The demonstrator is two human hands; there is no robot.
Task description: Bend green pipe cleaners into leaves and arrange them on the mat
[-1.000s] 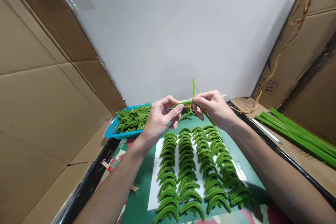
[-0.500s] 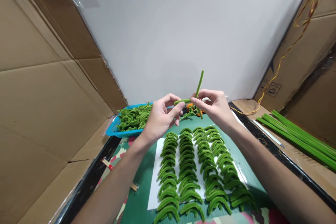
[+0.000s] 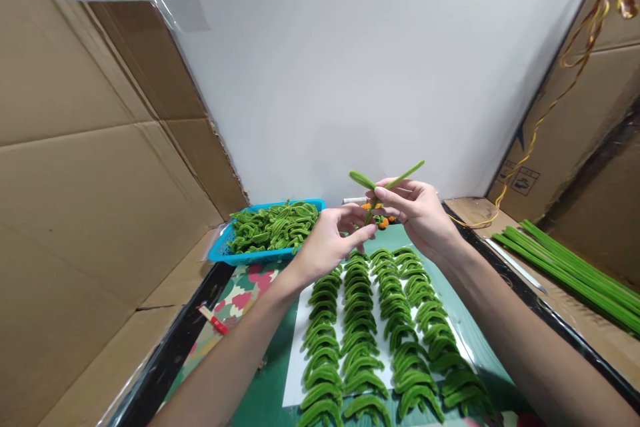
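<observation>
Fuzzy green looped pipe-cleaner stem [image 3: 368,183] held above green bench [image 3: 265,392]. Right hand [image 3: 419,208]: grip clamped at crossing. Left hand [image 3: 333,237] has dropped from loop to lower tail, clamping unclear; right apparently secures loop alone.

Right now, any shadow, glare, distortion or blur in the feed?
Head view: faint soft shadow on the wall beyond left hand and right hand; head view: bright glints by the tape, upper left; head view: cardboard looks stretched at the side, likely wide-angle; head view: green strip shows no heavy blur.
</observation>
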